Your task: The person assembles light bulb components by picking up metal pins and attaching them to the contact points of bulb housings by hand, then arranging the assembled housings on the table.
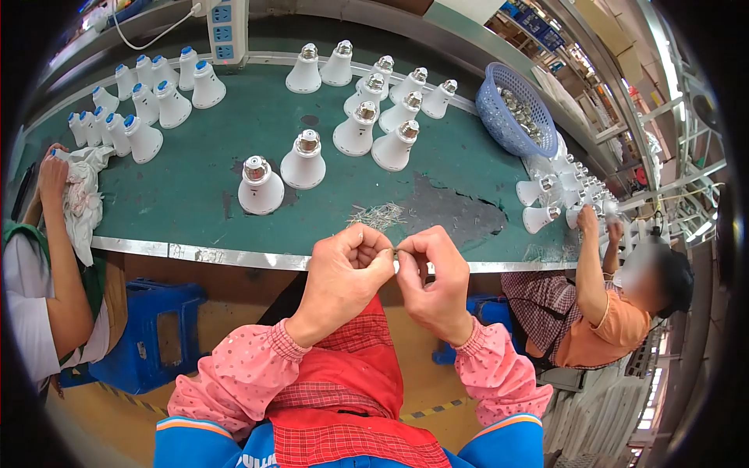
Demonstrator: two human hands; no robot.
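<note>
my left hand (341,273) and right hand (437,281) pinch a tiny object (395,252), too small to identify, before thin silvery wire-like pieces (380,215) on the flat green tabletop (179,195).

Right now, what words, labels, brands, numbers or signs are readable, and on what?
"UTIN", apparently: partial white lettering on bright blue fabric jacket, cut by frame edge.
White cone-shaped bulbs with silver caps: dark marks, too small to read.
White power strip with blue sockets: nothing legible.

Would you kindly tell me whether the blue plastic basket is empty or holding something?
Not empty: the blue plastic basket holds many small silvery pieces, visible inside its rim.
</note>
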